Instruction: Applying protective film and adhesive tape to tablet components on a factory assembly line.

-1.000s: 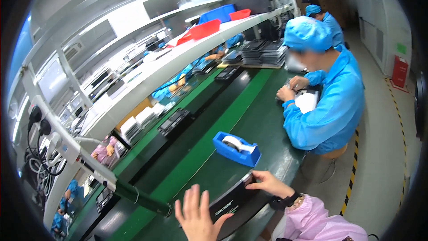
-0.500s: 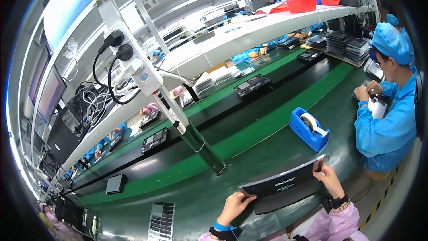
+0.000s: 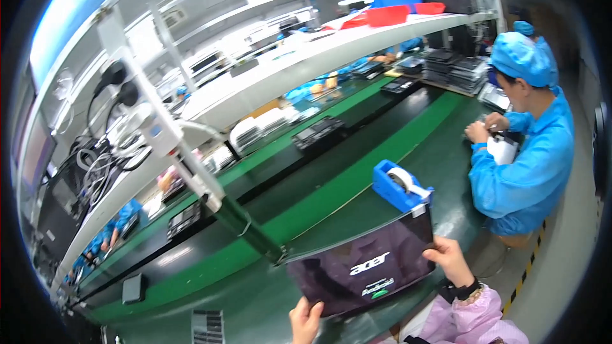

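Observation:
A dark tablet [image 3: 357, 251] is tilted up in front of me, its lit screen showing a white logo and a small green mark. My left hand [image 3: 306, 322] grips its lower left corner, thumb over the front edge. At the right edge, my right hand [image 3: 451, 262] pinches the frame between thumb and fingers. A blue tape dispenser [image 3: 390, 186] with a roll of clear tape stands just behind the tablet's upper right corner. A small white tag sticks up at that corner.
A green workbench [image 3: 255, 293] borders a dark conveyor [image 3: 248, 191] carrying opened devices [image 3: 319, 134]. A post with a power strip [image 3: 153, 129] rises at left. A co-worker in blue [image 3: 523, 153] sits at right. A striped sheet [image 3: 208, 326] lies at lower left.
Both hands have tilted the tablet up, so its screen now faces me more fully. The whole view has swung right, shifting the surroundings to the left.

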A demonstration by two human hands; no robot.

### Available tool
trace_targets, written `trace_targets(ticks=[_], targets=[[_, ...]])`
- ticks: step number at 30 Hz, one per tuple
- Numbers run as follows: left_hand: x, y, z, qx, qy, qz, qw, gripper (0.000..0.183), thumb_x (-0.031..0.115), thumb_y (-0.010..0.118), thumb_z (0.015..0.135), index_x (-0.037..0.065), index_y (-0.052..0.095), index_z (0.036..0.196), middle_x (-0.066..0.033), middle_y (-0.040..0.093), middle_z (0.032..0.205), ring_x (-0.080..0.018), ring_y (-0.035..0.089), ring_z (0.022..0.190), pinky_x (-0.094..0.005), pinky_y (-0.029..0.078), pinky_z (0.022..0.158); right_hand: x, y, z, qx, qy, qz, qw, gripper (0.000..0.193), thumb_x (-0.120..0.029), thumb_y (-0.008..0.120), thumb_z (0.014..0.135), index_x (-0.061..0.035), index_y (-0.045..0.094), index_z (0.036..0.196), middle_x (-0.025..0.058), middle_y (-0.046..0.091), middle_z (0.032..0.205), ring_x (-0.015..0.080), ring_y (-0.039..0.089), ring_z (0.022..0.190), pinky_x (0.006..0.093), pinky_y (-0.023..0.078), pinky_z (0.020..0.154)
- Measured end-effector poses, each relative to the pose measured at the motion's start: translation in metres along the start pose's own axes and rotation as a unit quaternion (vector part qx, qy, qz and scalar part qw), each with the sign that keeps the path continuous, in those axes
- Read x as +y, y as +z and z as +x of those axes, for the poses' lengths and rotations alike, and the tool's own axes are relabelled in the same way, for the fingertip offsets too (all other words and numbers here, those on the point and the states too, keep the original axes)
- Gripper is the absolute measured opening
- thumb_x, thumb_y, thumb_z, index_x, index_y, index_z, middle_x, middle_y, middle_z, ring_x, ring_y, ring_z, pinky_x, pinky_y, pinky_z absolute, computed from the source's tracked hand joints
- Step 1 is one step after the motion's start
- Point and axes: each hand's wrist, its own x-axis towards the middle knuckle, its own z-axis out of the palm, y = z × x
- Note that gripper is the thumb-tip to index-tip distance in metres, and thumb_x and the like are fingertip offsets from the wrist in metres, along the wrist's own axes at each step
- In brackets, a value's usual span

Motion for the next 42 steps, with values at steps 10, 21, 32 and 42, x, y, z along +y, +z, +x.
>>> trace_targets(ticks=[10, 21, 32, 42], targets=[[0.009, 0.007, -0.016, 0.041, 0.038, -0.021, 0.998, 0.028, 0.011, 0.050, 0.093, -0.007, 0.051, 0.114, -0.0064, 0.058, 0.101, -0.0115, 0.050, 0.087, -0.0249, 0.041, 0.078, -0.013, 0.001, -0.021, 0.015, -0.066, -0.095, 0.993, 0.021, -0.018, 0.068, 0.081, 0.0012, 0.060, 0.084, 0.0019, 0.053, 0.067, 0.0046, 0.045, 0.066, 0.0229, 0.039, 0.058], [-0.027, -0.001, -0.020, 0.055, 0.007, -0.079, 0.995, 0.030, 0.014, 0.050, 0.093, -0.004, 0.050, 0.117, -0.0053, 0.059, 0.099, -0.0101, 0.050, 0.083, -0.0233, 0.039, 0.072, -0.032, 0.004, -0.030, 0.015, -0.134, -0.191, 0.972, 0.024, -0.019, 0.069, 0.081, 0.0024, 0.059, 0.075, 0.0075, 0.053, 0.058, 0.0062, 0.045, 0.055, 0.0257, 0.036, 0.050], [0.022, 0.015, -0.015, 0.116, 0.177, -0.023, 0.977, 0.043, 0.012, 0.052, 0.086, -0.003, 0.045, 0.126, -0.0133, 0.055, 0.115, -0.0206, 0.056, 0.093, -0.0314, 0.043, 0.080, -0.041, -0.012, -0.020, -0.099, -0.003, 0.057, 0.993, 0.036, -0.021, 0.054, 0.092, 0.0013, 0.052, 0.121, 0.0106, 0.063, 0.103, 0.0166, 0.059, 0.094, 0.0277, 0.047, 0.083], [-0.005, 0.004, 0.002, -0.049, -0.011, -0.195, 0.979, 0.089, 0.073, 0.058, 0.066, -0.010, 0.055, 0.099, -0.0196, 0.065, 0.093, -0.0302, 0.065, 0.086, -0.0348, 0.051, 0.070, -0.020, -0.008, 0.002, -0.088, 0.054, 0.057, 0.993, 0.027, 0.012, 0.051, 0.075, 0.0126, 0.056, 0.102, 0.0197, 0.064, 0.092, 0.0339, 0.065, 0.087, 0.0394, 0.055, 0.077]])
